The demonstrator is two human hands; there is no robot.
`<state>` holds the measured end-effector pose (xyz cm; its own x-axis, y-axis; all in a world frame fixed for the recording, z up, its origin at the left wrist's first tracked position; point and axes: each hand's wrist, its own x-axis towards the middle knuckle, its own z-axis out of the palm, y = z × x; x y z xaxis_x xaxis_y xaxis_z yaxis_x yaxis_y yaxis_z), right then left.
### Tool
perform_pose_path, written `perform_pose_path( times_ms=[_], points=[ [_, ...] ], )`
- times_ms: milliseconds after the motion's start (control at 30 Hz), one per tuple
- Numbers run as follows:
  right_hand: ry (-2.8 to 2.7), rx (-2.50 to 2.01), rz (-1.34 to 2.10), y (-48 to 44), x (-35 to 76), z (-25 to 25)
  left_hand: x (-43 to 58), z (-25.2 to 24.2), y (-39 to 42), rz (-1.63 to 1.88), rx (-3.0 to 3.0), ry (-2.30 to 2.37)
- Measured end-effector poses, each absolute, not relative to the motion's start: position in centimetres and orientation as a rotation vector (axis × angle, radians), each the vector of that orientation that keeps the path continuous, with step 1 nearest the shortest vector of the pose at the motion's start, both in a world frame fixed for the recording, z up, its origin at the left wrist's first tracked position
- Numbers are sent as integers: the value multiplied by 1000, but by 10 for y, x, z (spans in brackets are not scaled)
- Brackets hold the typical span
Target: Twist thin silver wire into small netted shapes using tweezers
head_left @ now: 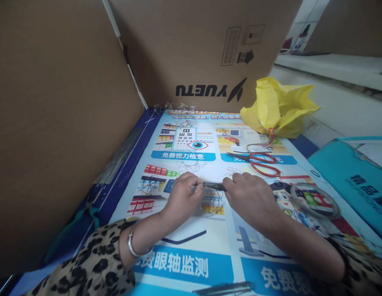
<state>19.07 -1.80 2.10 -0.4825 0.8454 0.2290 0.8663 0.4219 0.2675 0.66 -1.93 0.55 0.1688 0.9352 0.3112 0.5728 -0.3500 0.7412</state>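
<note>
At the near edge a bundle of thin dark strips (224,289) lies on a printed eye-clinic poster (215,238). Leopard-print sleeves (95,263) cover both forearms, and a silver bangle (131,242) circles the left wrist. Above the poster's middle, the left hand (186,193) has thumb and fingertips pinched together at the tip of slim metal pliers (214,186); whatever sits between them is too small to make out. The right hand (249,197) is clamped around the pliers' handles, palm down, with the nose pointing left. Off to the left lies a teal-handled tool (95,216); to the right, a coil of wire (317,213) rests on the poster beside a turquoise box (354,185). Beyond the hands, red-handled scissors (251,158) point left, near a crumpled yellow bag (277,107). Tangled fine wire (181,109) lies at the poster's far edge, before a cardboard panel (203,53) with "YUETU" printed upside down.
</note>
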Motion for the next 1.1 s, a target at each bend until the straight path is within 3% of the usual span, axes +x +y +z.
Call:
perform_pose_path(
  times_ms=[533,1100],
  points=[
    [-2662,-1745,-269,-16,189,24,5,4,-20,1109,2104,1356],
    [-2653,-1757,-296,-17,188,25,4,9,-22,1086,2111,1353]
  ],
)
